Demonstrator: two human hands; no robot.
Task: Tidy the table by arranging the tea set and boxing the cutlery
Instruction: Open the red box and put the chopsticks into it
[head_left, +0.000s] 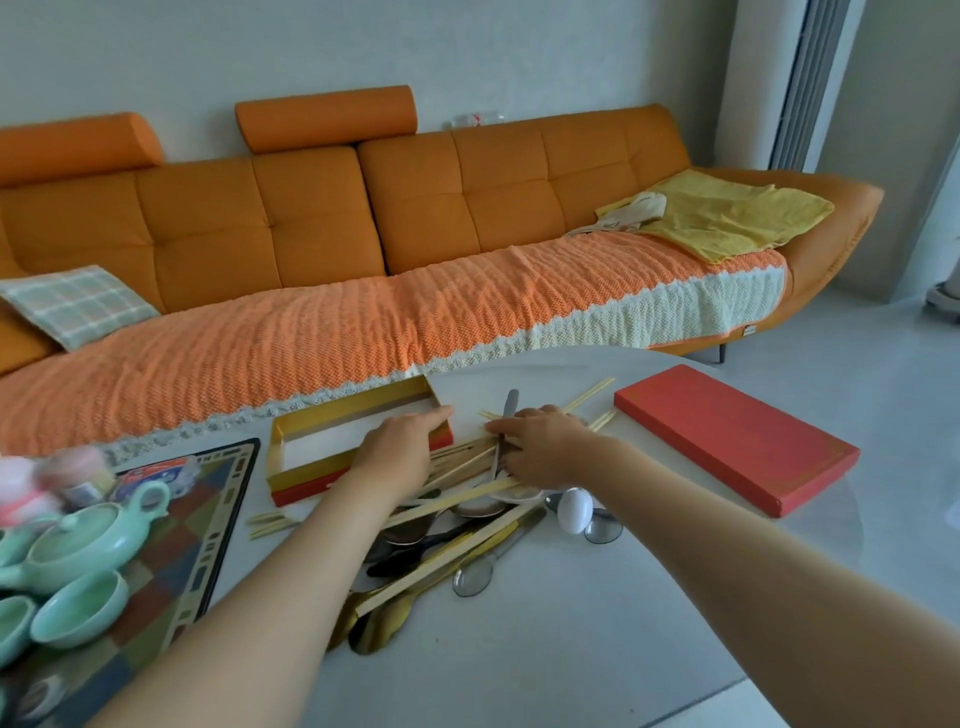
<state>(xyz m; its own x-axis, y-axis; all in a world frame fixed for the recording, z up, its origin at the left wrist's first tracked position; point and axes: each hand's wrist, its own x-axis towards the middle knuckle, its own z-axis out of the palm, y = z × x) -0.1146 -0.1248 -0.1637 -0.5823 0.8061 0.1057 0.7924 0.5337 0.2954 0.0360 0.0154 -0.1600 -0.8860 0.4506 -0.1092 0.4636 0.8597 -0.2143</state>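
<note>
White table (571, 623): we box cutlery (441, 545); left hand (400, 441) flat on box (353, 397), eleven o'clock; right hand (545, 447) (grip unclear) should lift chopsticks (462, 457).

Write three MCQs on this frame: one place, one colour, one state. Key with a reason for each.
1. Where does the red lid lie?
A. on the table, right of the pile of chopsticks and spoons
B. on the sofa
C. on the floor

2. What colour is the teapot?
A. white
B. red
C. pale green

3. What state is the gold-lined box in?
A. closed under its lid
B. open, lid off
C. turned upside down

Answers:
1 A: the lid lies flat near the table's right edge, apart from the pile.
2 C: pot and cups beside it share a pale green glaze.
3 B: its gold inner walls and white floor show, and the lid sits apart from it.
</note>
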